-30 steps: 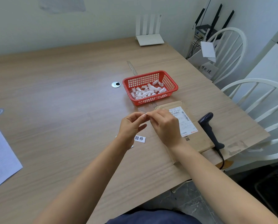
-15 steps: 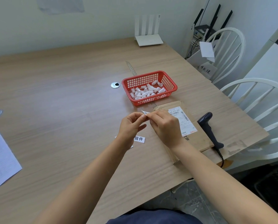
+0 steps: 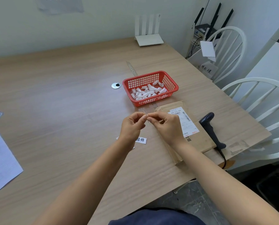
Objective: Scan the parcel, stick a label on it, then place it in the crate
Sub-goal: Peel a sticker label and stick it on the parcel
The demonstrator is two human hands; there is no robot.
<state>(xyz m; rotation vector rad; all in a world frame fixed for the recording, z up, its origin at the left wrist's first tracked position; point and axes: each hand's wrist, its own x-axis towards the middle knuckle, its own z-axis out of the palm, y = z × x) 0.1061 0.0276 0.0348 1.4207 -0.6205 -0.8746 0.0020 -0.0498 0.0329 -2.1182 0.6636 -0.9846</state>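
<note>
The flat brown cardboard parcel [image 3: 198,137] with a white printed shipping label lies near the right edge of the pale wood-grain bench [image 3: 62,98], partly under the right wrist. Above the bench just beside its left end, the left hand [image 3: 132,125] and the right hand [image 3: 165,125] meet fingertip to fingertip, both pinching a small thin white sticker strip [image 3: 146,113] between them. Below the left hand a small white label printed with black characters [image 3: 141,140] lies flat on the bench. A black handheld barcode scanner [image 3: 211,129] rests just beside the parcel's right side. Farther back stands a red plastic mesh basket [image 3: 151,101] holding white paper scraps. A white sheet of paper [image 3: 0,159] lies at the bench's left edge.
</note>
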